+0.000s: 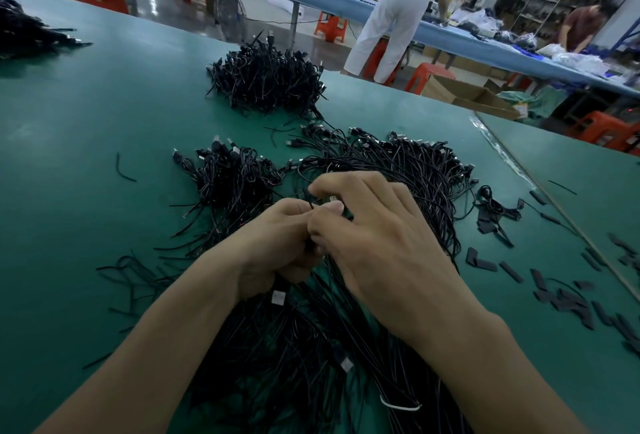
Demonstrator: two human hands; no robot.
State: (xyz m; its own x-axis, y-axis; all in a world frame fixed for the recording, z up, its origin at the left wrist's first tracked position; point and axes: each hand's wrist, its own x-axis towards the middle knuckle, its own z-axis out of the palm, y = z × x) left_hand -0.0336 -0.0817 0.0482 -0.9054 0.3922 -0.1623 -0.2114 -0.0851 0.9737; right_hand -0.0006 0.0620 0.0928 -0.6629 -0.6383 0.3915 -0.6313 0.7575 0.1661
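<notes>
Cables (pixel 294 340) partly hidden by curled fingers (pixel 349 184)

Dim, cool light; wide-angle bend.
Glare on the glossy grey floor (pixel 153 2); flat green table top (pixel 86 122) curves at the edges; right hand (pixel 374 236) slightly blurred.

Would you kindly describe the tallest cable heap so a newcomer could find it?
On the green table, look past the left hand and right hand to the far edge. The heap there stands alone and domed; the nearer heaps sprawl flatter.
</notes>
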